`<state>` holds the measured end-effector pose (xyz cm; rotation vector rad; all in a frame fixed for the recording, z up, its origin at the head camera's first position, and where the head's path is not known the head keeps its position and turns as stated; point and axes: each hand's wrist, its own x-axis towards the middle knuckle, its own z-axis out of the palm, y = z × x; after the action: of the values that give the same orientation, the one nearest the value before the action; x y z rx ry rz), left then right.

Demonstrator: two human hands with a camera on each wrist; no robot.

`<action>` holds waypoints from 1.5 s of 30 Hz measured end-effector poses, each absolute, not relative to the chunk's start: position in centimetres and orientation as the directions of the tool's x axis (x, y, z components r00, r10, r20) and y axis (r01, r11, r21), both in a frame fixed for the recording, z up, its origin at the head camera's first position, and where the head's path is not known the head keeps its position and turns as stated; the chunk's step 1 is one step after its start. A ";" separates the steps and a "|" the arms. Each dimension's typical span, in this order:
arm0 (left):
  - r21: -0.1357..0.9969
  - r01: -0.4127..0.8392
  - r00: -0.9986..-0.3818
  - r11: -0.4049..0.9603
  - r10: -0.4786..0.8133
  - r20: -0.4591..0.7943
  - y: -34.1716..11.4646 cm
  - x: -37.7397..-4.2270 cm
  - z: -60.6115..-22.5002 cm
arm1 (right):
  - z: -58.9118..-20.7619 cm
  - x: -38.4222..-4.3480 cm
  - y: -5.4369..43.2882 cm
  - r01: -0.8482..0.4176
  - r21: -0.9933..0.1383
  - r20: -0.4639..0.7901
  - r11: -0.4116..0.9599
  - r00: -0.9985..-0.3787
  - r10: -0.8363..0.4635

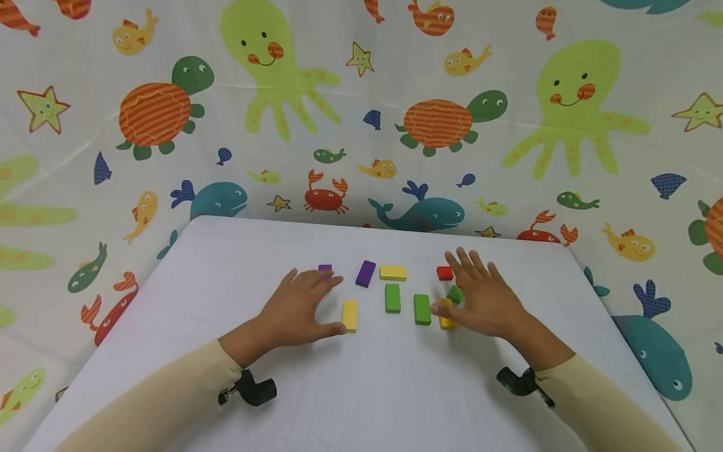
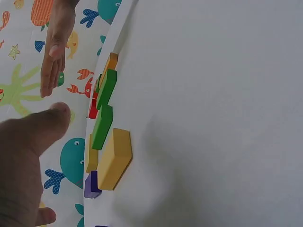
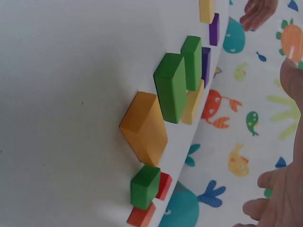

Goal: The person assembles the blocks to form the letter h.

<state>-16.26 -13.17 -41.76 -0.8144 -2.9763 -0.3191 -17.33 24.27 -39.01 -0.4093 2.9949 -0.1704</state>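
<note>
My left hand (image 1: 302, 309) is held over the table's left part, fingers spread, nothing in its grasp. Its thumb overlaps a pale yellow block (image 1: 349, 316) in the head view, and a purple block (image 1: 324, 268) shows partly behind its fingers. Over on the right, my right hand (image 1: 481, 295) also has spread fingers and holds nothing. Around its thumb are an orange-yellow block (image 1: 446, 321) and a small green block (image 1: 454, 294). A red block (image 1: 444, 273) lies by its fingertips; another red block (image 3: 141, 215) is mostly hidden by that hand in the head view.
Between the hands lie a second purple block (image 1: 366, 274), another yellow block (image 1: 393, 272) and two longer green blocks, one nearer (image 1: 422, 309) and one farther (image 1: 392, 298). They rest on a white-covered table (image 1: 361, 389). A curtain (image 1: 350, 144) with sea animals hangs behind it.
</note>
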 end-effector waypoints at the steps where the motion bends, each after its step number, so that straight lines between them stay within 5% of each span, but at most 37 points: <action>1: 0.192 0.515 -0.857 0.836 0.507 0.091 -13.1 -16.3 -41.9 | -39.1 -17.4 24.2 -0.265 -0.128 -0.095 0.956 -0.956 -0.278; 45: 0.257 0.564 -0.821 0.784 0.566 0.075 -11.6 -16.4 -45.2 | -42.5 -19.5 19.9 -0.362 -0.229 -0.097 0.904 -0.915 -0.391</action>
<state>-16.41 -11.57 -45.15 -0.9421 -2.9737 -0.4255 -19.52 19.88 -42.52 -0.5825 2.9271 -0.3112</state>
